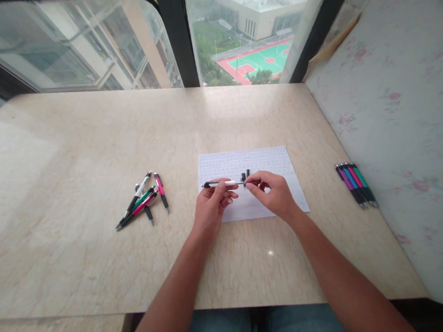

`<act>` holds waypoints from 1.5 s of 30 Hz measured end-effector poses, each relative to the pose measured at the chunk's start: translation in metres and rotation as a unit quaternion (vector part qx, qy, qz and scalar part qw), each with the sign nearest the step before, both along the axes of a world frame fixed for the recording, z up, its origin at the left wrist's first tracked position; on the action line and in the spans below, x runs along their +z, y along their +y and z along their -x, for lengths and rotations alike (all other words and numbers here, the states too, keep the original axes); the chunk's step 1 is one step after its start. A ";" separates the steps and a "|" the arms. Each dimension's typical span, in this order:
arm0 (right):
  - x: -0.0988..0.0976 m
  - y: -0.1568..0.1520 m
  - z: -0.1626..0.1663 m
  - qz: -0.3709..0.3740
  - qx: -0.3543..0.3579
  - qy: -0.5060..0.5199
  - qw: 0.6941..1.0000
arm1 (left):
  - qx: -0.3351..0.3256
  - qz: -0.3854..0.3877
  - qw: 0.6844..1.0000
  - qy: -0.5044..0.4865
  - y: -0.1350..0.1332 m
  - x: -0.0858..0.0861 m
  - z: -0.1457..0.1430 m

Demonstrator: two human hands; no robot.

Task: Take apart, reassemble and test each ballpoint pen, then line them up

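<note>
My left hand point(212, 203) is closed around a white pen barrel point(220, 183), held level above a white sheet of paper point(259, 159). My right hand point(272, 192) pinches a thin refill point(246, 183) that sticks out of the barrel's right end. Two small black pen parts point(245, 175) lie on the paper just behind my fingers.
A loose pile of several pens point(143, 198) in white, green and pink lies left of the paper. Several more pens point(355, 183) lie side by side in a neat row at the right, near the wall point(405, 121). A window point(234, 37) runs behind the marble table point(74, 198).
</note>
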State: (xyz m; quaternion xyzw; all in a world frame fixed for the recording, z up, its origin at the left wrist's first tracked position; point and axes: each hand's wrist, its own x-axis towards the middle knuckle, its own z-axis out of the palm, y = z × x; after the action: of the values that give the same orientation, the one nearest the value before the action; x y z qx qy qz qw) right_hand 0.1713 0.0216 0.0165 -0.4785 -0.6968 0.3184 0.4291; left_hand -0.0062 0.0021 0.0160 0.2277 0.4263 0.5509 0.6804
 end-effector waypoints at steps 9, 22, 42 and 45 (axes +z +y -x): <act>0.000 0.000 0.000 -0.013 0.003 -0.009 1.000 | -0.011 0.003 0.999 -0.043 0.000 -0.001 0.001; -0.003 0.004 -0.007 -0.006 -0.056 -0.032 0.998 | 0.052 0.010 0.997 -0.051 0.004 -0.004 0.003; -0.032 0.008 -0.007 -0.073 -0.135 -0.279 0.948 | 0.061 0.021 0.998 -0.024 0.004 -0.004 0.001; -0.033 0.008 -0.007 -0.070 -0.127 -0.267 0.953 | 0.061 0.021 0.998 -0.023 0.004 -0.004 0.000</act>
State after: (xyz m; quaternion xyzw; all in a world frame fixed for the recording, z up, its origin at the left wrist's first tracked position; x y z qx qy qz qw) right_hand 0.1786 0.0297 -0.0166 -0.5995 -0.7399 0.0723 0.2964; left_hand -0.0067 0.0062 0.0123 0.1741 0.4349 0.5874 0.6599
